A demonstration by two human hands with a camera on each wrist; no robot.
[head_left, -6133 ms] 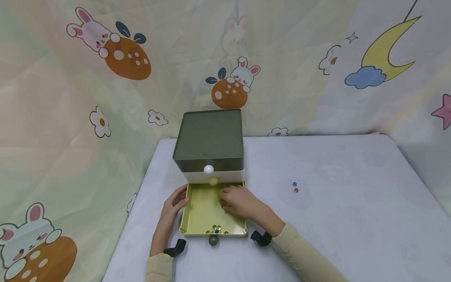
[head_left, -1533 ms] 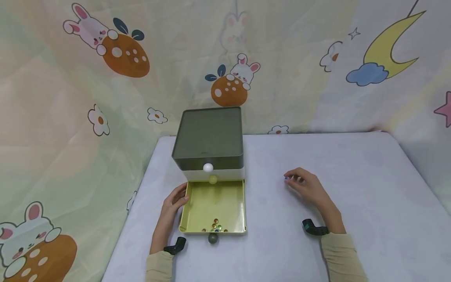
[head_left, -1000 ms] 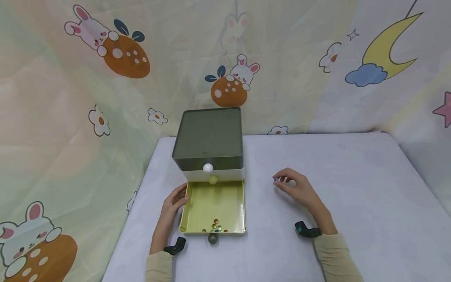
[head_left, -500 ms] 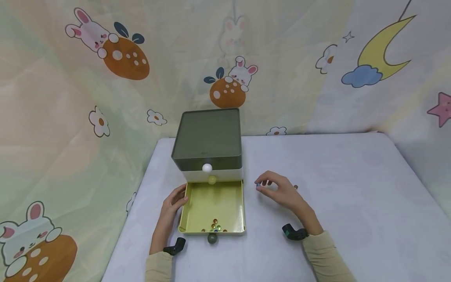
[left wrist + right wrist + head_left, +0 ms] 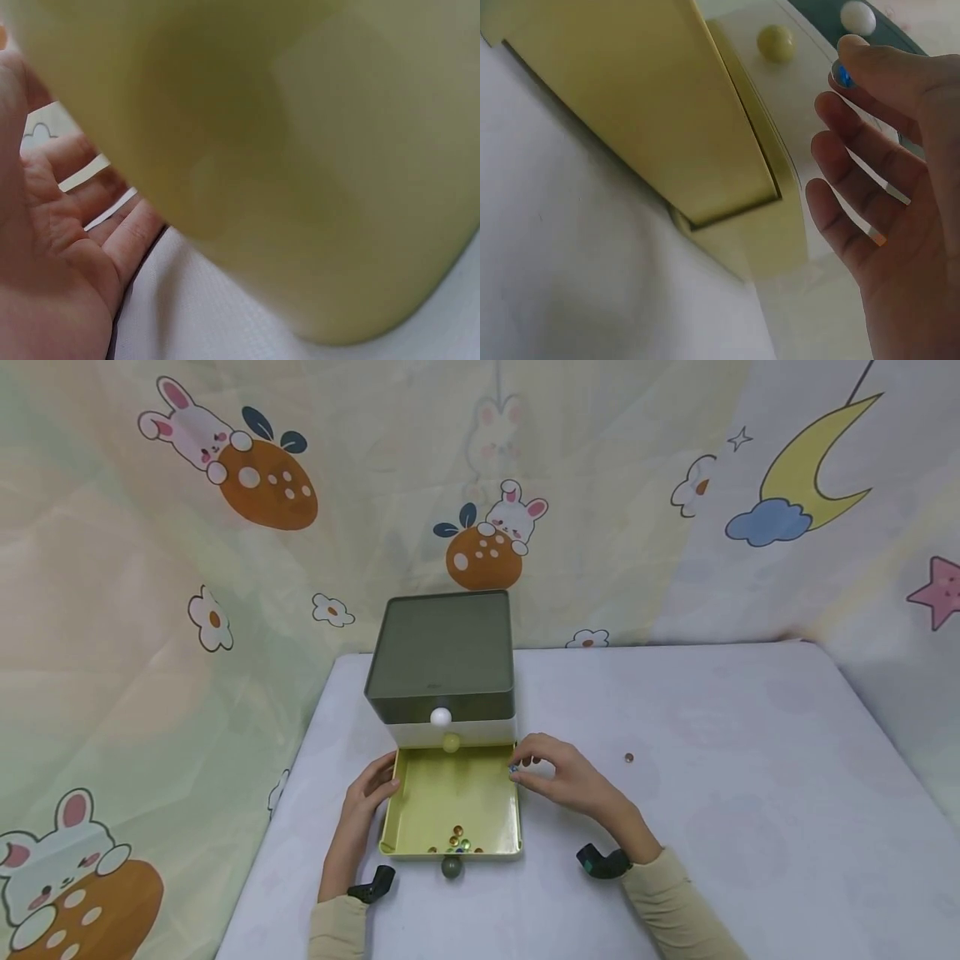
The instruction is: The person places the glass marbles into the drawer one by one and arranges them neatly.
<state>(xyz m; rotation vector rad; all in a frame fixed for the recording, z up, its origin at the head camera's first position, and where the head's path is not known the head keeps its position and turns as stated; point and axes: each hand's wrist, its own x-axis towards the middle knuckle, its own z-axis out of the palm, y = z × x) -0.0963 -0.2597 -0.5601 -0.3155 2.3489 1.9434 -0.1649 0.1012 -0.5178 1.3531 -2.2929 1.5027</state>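
My right hand (image 5: 564, 779) pinches a small shiny blue gem (image 5: 843, 74) between thumb and forefinger. It hovers at the right edge of a pulled-out yellow-green drawer (image 5: 431, 789), the other fingers loosely bent. On the drawer's left side rests my left hand (image 5: 366, 793), its fingers fairly straight against the outer wall; the wall hides some fingertips in the left wrist view. Several small coloured gems (image 5: 458, 831) lie near the drawer's front wall. A brownish gem (image 5: 628, 757) sits on the white tabletop, right of my right hand.
Behind the drawer stands its box, with a dark green top (image 5: 442, 643) and a white tier (image 5: 487, 731). Round knobs, one white (image 5: 441, 717) and one yellow-green (image 5: 451, 742), stick out in front. A dark green knob (image 5: 452, 867) fronts the open drawer.
My right hand left the drawer, picked up the blue gem from the table at right, and has carried it leftward to the drawer's edge. My left hand has stayed in place.
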